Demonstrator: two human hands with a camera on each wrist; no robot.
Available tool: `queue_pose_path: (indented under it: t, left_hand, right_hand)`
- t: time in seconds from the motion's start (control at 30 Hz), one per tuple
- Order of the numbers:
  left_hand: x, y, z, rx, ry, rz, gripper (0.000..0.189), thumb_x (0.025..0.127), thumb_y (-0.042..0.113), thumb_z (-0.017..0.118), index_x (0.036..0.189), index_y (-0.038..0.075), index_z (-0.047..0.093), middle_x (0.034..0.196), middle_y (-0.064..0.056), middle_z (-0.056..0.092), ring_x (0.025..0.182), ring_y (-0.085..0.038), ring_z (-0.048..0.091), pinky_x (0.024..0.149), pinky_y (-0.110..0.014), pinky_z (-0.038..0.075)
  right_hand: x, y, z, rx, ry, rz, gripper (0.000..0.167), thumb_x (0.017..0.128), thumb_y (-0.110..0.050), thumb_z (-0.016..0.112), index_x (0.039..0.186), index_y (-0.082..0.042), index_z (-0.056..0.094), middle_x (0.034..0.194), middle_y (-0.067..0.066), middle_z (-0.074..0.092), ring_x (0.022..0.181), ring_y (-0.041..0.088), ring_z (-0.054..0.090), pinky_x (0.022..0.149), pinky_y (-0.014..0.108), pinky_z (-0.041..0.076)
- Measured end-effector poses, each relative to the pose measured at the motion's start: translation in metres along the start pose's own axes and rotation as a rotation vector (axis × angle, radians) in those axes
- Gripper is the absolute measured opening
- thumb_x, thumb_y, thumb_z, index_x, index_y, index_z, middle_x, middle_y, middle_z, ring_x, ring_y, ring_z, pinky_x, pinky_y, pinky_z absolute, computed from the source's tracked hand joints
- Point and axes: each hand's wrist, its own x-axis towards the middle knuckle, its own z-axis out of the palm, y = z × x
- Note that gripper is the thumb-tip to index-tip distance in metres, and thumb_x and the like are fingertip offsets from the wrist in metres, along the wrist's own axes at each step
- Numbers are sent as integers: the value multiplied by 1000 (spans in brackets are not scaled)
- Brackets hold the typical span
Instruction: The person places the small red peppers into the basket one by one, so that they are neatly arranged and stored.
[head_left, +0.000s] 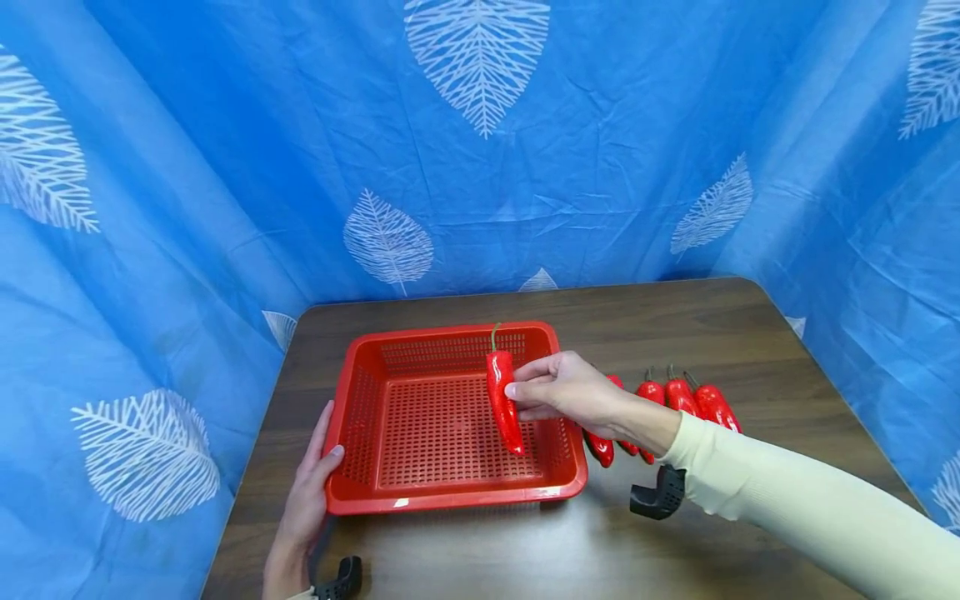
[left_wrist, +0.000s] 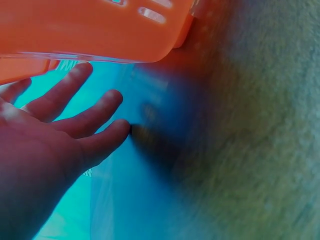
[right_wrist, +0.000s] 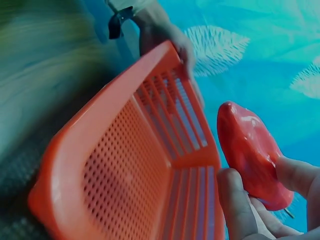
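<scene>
A long red chili pepper (head_left: 501, 400) with a green stem is pinched between the thumb and fingers of my right hand (head_left: 558, 387). In the head view it hangs over the right part of a red plastic basket (head_left: 450, 502). The right wrist view shows the same pepper (right_wrist: 250, 155) close up beside the basket (right_wrist: 100, 115). At the basket's left side, my left hand (head_left: 306, 492) holds the rim, thumb on top and fingers outside. Those fingers (left_wrist: 75, 117) look spread in the left wrist view. No pepper shows inside the basket.
Several more red peppers (head_left: 678, 398) lie on the brown wooden table (head_left: 465, 558) right of the basket, partly hidden by my right forearm. Black camera mounts (head_left: 658, 493) sit at both wrists. A blue curtain (head_left: 570, 192) with white leaf prints surrounds the table.
</scene>
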Motion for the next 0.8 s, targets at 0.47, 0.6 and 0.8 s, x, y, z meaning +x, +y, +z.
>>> queue_pose_path:
  t: [0.47, 0.6, 0.8]
  left_hand:
    - [0, -1, -2, 11, 8, 16, 71, 117, 22, 41, 178, 35, 7, 186, -1, 4, 165, -37, 15, 107, -25, 56]
    - [1, -1, -2, 22, 14, 25, 72, 116, 20, 43, 178, 35, 8, 185, -1, 7, 163, -39, 20, 105, -29, 58]
    - [1, -5, -2, 23, 27, 13, 73, 115, 20, 45, 177, 40, 12, 184, -2, 11, 161, -40, 25, 102, -28, 59]
  right_hand:
    - [59, -4, 72, 25, -66, 52, 35, 101, -14, 81, 127, 9, 74, 118, 17, 78, 100, 21, 80, 95, 47, 65]
    - [74, -13, 88, 34, -77, 63, 32, 101, -14, 80, 124, 8, 76, 114, 17, 78, 96, 20, 81, 95, 45, 65]
    - [101, -11, 109, 25, -65, 71, 24, 101, -12, 79, 114, 8, 78, 106, 16, 79, 88, 19, 81, 94, 46, 64]
